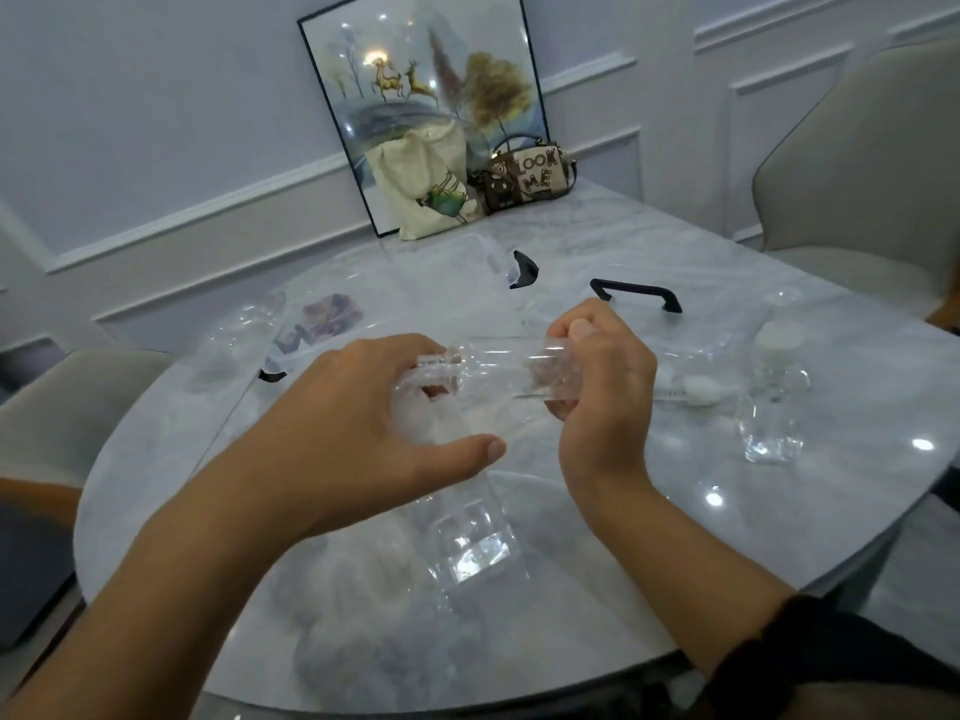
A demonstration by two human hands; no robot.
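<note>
Ok so starting at the left edge: there's a beige chair (pixel 62 397) half cut off by the frame. On the marble table (pixel 675 511) near it sits a heap of clear plastic stuff (pixel 249 324) I honestly can't make out, with something purplish (pixel 324 311) beside it that's too blurry to name. Then my left hand (pixel 363 423), fingers curled over the ribbed end of the clear bottle (pixel 511 366), thumb sticking out straight underneath; my fingertips show through the plastic, kinda smeared. The bottle's lying sideways in the air over the middle of the table, between both hands, not touching the top. Below it on the table is another see-through container (pixel 472 543), mostly just glints. Back at the wall a framed picture (pixel 415 96) leans, its lower part covered by a tote bag (pixel 426 189) and a small handbag (pixel 532 171). My right hand (pixel 605 376) is wrapped round the bottle's other end, so that end is hidden. Past it there's a black handle (pixel 636 293) and a little jar with a white lid (pixel 776 356) whose outline is hard to read. A second chair (pixel 857 158) is cut off at the right, and my dark sleeve (pixel 831 652) pokes in at the bottom corner.
</note>
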